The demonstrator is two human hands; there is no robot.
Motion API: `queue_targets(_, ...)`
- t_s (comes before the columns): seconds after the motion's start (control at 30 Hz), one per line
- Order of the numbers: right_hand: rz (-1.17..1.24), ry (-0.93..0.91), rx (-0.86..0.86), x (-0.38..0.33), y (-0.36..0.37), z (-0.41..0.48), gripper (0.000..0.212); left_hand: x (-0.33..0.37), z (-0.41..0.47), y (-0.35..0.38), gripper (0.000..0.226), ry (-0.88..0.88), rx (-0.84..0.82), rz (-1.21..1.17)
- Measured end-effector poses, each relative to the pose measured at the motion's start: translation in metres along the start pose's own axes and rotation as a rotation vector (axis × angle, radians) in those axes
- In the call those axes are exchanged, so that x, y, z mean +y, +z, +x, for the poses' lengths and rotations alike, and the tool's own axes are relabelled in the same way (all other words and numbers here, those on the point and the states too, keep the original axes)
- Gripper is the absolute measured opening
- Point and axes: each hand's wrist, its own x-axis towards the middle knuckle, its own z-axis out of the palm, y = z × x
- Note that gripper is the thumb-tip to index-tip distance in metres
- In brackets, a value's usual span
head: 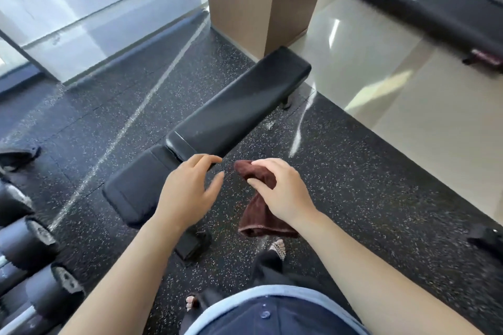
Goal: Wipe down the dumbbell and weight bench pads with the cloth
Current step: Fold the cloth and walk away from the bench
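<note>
Right hand grips the cloth near its top, thumb and fingers curled round a bunched fold. The rest of the cloth hangs below the palm. Cloth is dark maroon, terry-looking and crumpled, with a hem showing along the lower edge. It sits just right of the bench's near end, not on either pad. Left hand holds nothing, fingers loosely curved, thumb pointing toward the cloth. Its fingertips are over the near end of the long back pad, contact can't be told. Seat pad lies left of that wrist. Both pads black, slightly glossy, seam between them. Dumbbells at lower left, dark heads, blurred, well apart from the cloth
</note>
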Motion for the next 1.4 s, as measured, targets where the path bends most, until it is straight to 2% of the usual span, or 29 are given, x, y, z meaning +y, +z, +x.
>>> queue_targets(0.27, -0.018, 0.158, 0.232, 0.095, -0.121, 0.018, 0.033, 0.128, 0.105, 0.061, 0.03, 0.239, -0.159, 0.004)
queue_targets(0.53, -0.006, 0.477, 0.536, 0.165, -0.192, 0.008, 0.033, 0.219, 0.197, 0.117, 0.037, 0.567, -0.455, 0.038)
queue_targets(0.67, -0.012, 0.657, 0.666, 0.183, -0.211, 0.002, 0.032, 0.263, 0.237, 0.143, 0.04, 0.79, -0.603, 0.089)
queue_targets(0.8, 0.022, 0.833, 0.819, 0.186, -0.215, -0.001, 0.031, 0.302, 0.273, 0.159, 0.045, 1.087, -0.741, 0.207)
queue_targets(0.9, 0.057, 0.947, 0.918, 0.185, -0.21, -0.011, 0.031, 0.328, 0.287, 0.177, 0.048, 1.233, -0.818, 0.263)
queue_targets(1.13, 0.112, 1.212, 1.168, 0.169, -0.184, -0.084, 0.032, 0.388, 0.233, 0.222, 0.041, 1.528, -1.006, 0.285)
queue_targets(1.4, 0.175, 1.456, 1.492, 0.145, -0.133, -0.219, 0.033, 0.442, 0.077, 0.263, 0.04, 1.879, -1.145, 0.348)
